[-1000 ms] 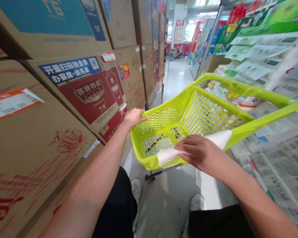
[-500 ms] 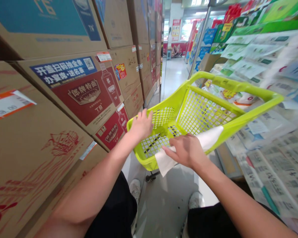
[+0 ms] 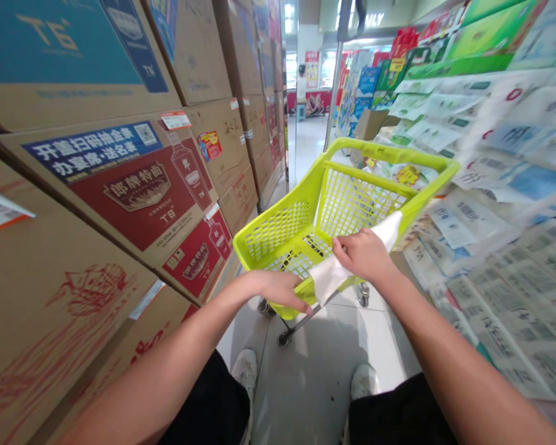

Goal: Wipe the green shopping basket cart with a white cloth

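Note:
A lime-green plastic shopping cart (image 3: 278, 232) stands at an angle in front of me, its lattice basket facing up. My left hand (image 3: 282, 289) is closed over the near end of its rim, thumb outside and fingers hidden inside the basket. On the right-hand rim, my right hand (image 3: 364, 253) presses a white cloth (image 3: 328, 278) with its fingers curled over the edge. One end of the cloth hangs down outside the basket near my left hand; its other end stretches along the rim beyond my right hand.
Stacked cardboard cartons (image 3: 134, 191) with price tags wall off the left side. To the right, piles of white plastic-wrapped packs (image 3: 472, 216) slope up to green packages (image 3: 495, 37). A metal pole (image 3: 334, 93) rises behind the cart. Grey tiled floor (image 3: 315, 377) lies between my shoes.
My left hand has come down from above the left rim onto the near end. The cart has turned and shifted left in view. My right hand has moved a little forward with the cloth.

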Tool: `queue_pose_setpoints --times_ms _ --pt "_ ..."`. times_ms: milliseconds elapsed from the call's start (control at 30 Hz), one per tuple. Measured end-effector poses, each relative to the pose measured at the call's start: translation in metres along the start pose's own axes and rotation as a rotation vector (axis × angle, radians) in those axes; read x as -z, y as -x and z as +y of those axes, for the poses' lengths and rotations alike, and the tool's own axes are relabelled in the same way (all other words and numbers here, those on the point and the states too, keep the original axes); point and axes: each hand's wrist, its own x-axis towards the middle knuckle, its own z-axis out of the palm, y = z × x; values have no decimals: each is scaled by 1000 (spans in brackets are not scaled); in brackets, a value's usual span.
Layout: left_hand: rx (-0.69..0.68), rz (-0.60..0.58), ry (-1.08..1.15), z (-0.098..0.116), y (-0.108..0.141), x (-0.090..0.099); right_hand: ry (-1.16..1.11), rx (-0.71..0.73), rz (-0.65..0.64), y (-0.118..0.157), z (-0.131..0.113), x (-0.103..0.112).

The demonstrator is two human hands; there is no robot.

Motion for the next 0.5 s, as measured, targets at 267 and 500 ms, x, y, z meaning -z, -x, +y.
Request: queue_pose_setpoints --times_ms 267,500 --pt "123 -9 -171 7 6 8 77 -78 -27 -19 47 -1" --pt "49 29 -157 -2 9 7 -144 197 -34 1 -37 -1"
